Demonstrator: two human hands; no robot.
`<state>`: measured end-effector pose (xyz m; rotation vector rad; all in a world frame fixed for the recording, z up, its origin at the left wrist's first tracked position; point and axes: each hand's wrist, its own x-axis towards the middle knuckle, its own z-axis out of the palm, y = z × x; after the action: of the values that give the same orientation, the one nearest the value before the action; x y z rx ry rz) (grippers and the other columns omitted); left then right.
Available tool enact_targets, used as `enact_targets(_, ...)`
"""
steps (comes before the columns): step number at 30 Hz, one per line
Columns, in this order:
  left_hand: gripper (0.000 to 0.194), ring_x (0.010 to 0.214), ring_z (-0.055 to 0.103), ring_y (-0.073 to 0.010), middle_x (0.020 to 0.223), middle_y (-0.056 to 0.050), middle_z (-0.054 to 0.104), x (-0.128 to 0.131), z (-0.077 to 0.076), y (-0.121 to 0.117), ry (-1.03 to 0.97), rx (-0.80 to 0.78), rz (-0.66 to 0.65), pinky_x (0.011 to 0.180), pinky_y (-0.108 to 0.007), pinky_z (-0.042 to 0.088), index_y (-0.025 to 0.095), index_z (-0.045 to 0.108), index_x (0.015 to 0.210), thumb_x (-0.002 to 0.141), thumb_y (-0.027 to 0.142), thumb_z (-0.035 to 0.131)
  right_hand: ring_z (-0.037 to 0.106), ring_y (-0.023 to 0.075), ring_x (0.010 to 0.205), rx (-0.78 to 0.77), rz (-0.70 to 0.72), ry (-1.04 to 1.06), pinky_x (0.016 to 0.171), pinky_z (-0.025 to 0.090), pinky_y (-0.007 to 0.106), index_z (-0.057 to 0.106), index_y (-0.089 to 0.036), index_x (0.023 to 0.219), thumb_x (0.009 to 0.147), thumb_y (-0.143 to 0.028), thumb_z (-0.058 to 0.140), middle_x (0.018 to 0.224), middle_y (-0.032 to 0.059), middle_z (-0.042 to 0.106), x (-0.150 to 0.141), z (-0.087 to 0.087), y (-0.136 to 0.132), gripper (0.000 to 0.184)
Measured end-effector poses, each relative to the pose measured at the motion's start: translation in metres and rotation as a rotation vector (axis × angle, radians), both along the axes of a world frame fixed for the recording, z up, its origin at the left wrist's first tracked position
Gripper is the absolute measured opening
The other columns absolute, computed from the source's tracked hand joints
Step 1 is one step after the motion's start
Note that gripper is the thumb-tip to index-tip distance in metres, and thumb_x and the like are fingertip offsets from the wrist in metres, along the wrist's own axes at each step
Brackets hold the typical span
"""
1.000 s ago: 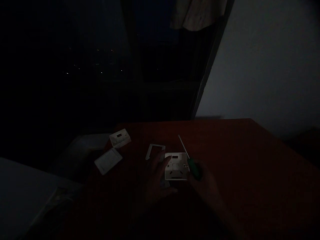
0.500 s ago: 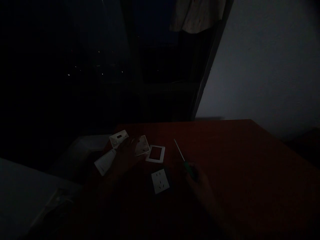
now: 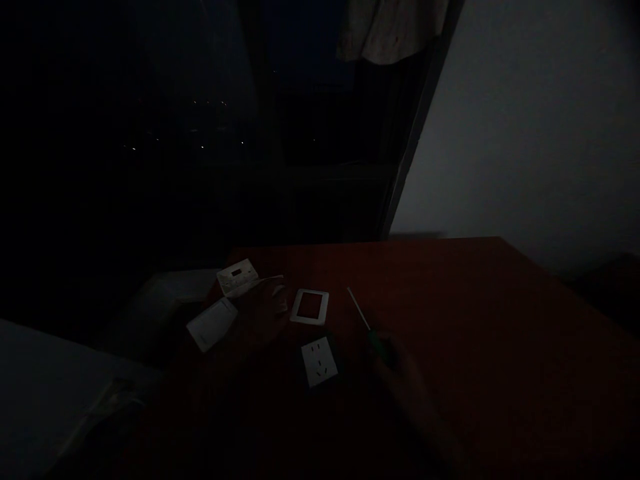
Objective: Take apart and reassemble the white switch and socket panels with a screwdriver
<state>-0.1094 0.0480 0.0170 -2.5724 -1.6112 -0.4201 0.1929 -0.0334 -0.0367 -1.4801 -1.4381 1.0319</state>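
The scene is very dark. My right hand (image 3: 397, 367) is closed around the green handle of a screwdriver (image 3: 359, 309), whose metal shaft points up and away over the table. At the left, my left hand (image 3: 260, 317) has its fingers wrapped over a white plastic box (image 3: 281, 303), which is mostly hidden beneath them. Between the hands lie a white square frame (image 3: 296, 310) with an open middle and, nearer me, a wall socket (image 3: 320, 362) with several slots facing up. Beside my left hand are a white rectangular cover (image 3: 213, 325) and another white box (image 3: 237, 275) with a dark cutout.
All this lies on a reddish-brown table (image 3: 450, 287). A pale wall (image 3: 525, 133) rises at the right. Behind the table is a dark window with small lights, and a cloth (image 3: 393, 30) hangs at the top.
My left hand has closed over the white box beside the frame; the box has shifted slightly left and tilted away from the frame. The screwdriver's tip is slightly lower in view.
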Motion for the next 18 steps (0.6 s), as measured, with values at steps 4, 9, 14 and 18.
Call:
enact_targets(4, 0.027, 0.103, 0.055, -0.0247, 0.117, -0.007, 0.055, 0.03, -0.006, -0.012, 0.016, -0.134, -0.09, 0.089, -0.039, 0.046, 0.022, 0.061, 0.111, 0.084, 0.021, 0.059, 0.065, 0.0226, 0.09, -0.011, 0.006, -0.007, 0.081, 0.05, 0.034, 0.06, -0.02, 0.108, 0.079, -0.029, 0.054, 0.101, 0.0059, 0.069, 0.0, 0.005, 0.001, 0.031)
enact_targets(9, 0.023, 0.1, 0.056, -0.0241, 0.111, -0.005, 0.056, 0.046, -0.016, -0.015, 0.039, -0.22, -0.034, 0.087, -0.039, 0.046, 0.023, 0.062, 0.107, 0.084, 0.019, 0.061, 0.065, 0.0236, 0.09, -0.039, -0.019, -0.03, 0.081, 0.05, 0.035, 0.06, -0.02, 0.107, 0.078, -0.031, 0.055, 0.101, 0.0067, 0.069, -0.001, 0.004, 0.001, 0.032)
enact_targets(14, 0.017, 0.097, 0.057, -0.0214, 0.108, -0.005, 0.056, 0.043, -0.022, -0.013, -0.022, -0.226, -0.065, 0.082, -0.034, 0.046, 0.022, 0.062, 0.1, 0.087, 0.014, 0.055, 0.065, 0.0239, 0.092, -0.036, 0.003, 0.002, 0.082, 0.05, 0.036, 0.059, -0.019, 0.109, 0.078, -0.031, 0.055, 0.104, 0.0079, 0.069, -0.001, 0.002, 0.001, 0.034)
enact_targets(18, 0.013, 0.096, 0.057, -0.0208, 0.106, -0.005, 0.059, 0.044, -0.02, -0.014, -0.033, -0.226, -0.086, 0.083, -0.034, 0.046, 0.02, 0.061, 0.098, 0.09, 0.016, 0.053, 0.064, 0.0237, 0.09, -0.024, 0.008, -0.008, 0.081, 0.05, 0.035, 0.06, -0.019, 0.106, 0.079, -0.033, 0.056, 0.101, 0.0073, 0.069, -0.002, 0.008, 0.001, 0.031)
